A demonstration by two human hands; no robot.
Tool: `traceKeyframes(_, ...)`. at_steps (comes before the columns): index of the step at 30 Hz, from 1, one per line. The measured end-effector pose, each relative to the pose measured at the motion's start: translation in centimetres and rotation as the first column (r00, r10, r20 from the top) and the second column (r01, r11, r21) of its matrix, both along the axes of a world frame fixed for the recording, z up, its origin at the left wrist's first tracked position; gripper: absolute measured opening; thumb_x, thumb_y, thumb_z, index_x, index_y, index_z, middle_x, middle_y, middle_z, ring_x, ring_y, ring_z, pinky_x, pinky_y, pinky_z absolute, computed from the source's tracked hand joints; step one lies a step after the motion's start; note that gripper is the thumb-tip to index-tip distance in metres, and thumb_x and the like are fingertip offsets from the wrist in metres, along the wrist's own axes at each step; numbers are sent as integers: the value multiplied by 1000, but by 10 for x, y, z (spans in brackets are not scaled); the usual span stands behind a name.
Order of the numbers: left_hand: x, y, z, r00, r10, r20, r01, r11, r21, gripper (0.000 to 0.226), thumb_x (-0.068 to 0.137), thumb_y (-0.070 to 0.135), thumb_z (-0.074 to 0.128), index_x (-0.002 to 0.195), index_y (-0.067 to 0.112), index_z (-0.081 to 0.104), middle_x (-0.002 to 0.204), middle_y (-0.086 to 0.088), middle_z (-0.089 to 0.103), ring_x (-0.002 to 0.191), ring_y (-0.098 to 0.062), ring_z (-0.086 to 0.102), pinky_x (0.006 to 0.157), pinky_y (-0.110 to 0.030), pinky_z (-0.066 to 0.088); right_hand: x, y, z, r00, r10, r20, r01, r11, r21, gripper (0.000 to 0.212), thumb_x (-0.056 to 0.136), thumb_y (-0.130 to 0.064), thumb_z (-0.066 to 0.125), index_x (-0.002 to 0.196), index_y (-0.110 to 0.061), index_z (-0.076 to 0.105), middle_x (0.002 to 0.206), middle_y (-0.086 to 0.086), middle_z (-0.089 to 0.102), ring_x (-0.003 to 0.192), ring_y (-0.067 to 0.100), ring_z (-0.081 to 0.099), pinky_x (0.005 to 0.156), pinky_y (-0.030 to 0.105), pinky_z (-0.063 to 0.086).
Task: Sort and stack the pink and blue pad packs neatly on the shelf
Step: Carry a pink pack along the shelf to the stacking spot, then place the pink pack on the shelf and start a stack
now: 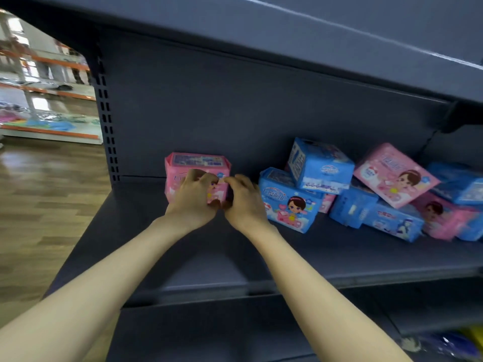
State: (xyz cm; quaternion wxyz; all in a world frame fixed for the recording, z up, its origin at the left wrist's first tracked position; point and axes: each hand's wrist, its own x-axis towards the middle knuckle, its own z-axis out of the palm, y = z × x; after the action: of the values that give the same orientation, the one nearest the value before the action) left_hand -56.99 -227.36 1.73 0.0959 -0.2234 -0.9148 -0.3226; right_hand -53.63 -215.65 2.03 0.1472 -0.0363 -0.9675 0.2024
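A: What are the hands doing?

B: Both are on one pink pad pack [196, 164]. It stands upright on the dark grey shelf [235, 257], toward the left end and close to the back panel [235, 105]. The left hand [192, 198] lies over the pack's front face, fingers curled onto it and thumb near the lower right corner. The right hand [244, 202] comes in from the right with its fingers bent round the pack's right edge. So both grip that pack, and the two hands meet at the fingertips.

A: And the other packs?

B: They are heaped further right, apart from the held one. Nearest is a blue pack with a cartoon girl [287, 202], just beside the right hand. A second blue pack [320, 165] sits tilted on top of it. Beyond those, a tilted pink pack [392, 173] rests across a blue pack on its side [351, 207] and a low blue pack [394, 222]. At the right edge lie another pink pack [444, 218] and a further blue one [460, 184].

A: Can any writing be read?

B: Not really. The blue pack with a cartoon girl carries large white Chinese characters on its front, and the tilted pink pack has a similar line, but both are too blurred to make out. The held pack's top panel shows a purple label with small print, also unreadable.
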Motion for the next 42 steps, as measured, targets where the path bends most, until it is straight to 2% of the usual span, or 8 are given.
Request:
traceKeyframes(8,36,21,-7,997,-66,51,66,998,-2,51,83,19,64,132,15,48,138,-9,36,125,-31,41,98,-39,40,45,23,0,998,-65,24,65,998,5,55,89,-14,55,141,-16,38,148,7,33,133,30,32,106,36,33)
traceKeyframes(16,60,54,2,988,-157,12,157,988,5,49,82,13,61,129,14,50,132,-8,42,123,-27,43,98,-37,41,70,45,6,992,-123,-8,123,992,-15,55,86,-9,53,140,-15,40,144,10,38,127,34,35,102,37,33)
traceKeyframes(22,74,88,11,984,-177,-28,177,984,17,47,82,14,60,128,12,52,134,-11,43,123,-30,45,98,-42,42,81,80,19,985,-156,-81,152,987,-48,55,85,-6,53,138,-14,41,140,11,40,125,34,38,97,39,39)
traceKeyframes(25,80,114,19,981,-188,-41,189,982,30,45,82,11,60,126,13,54,134,-11,45,122,-29,46,97,-35,42,92,104,25,977,-173,-122,165,984,-71,52,88,-10,53,139,-15,42,143,9,39,127,33,37,95,38,41)
traceKeyframes(30,93,163,28,972,-218,-87,227,967,118,43,84,8,58,127,14,54,133,-5,46,115,-19,52,85,-13,34,109,149,34,962,-212,-173,196,975,-104,48,89,-10,53,137,-15,45,142,7,42,126,30,39,95,37,39)
traceKeyframes(34,102,198,33,972,-218,-85,230,959,165,43,83,7,60,126,10,54,129,-11,48,114,-26,53,90,-22,38,117,182,37,946,-251,-206,228,965,-131,44,88,-8,51,132,-12,50,134,11,49,122,30,41,92,36,39)
traceKeyframes(38,108,228,32,972,-213,-101,228,960,165,43,83,6,59,126,9,54,127,-12,50,115,-27,51,86,-16,32,124,211,37,934,-276,-229,257,960,-111,42,85,-10,53,127,-10,54,127,16,53,117,36,43,94,43,38)
traceKeyframes(42,112,256,31,971,-220,-98,233,961,149,46,81,4,58,127,9,53,127,-15,49,115,-31,51,92,-28,38,129,238,35,929,-280,-244,262,960,-104,42,84,-10,55,127,-11,55,127,16,53,114,37,43,94,45,38)
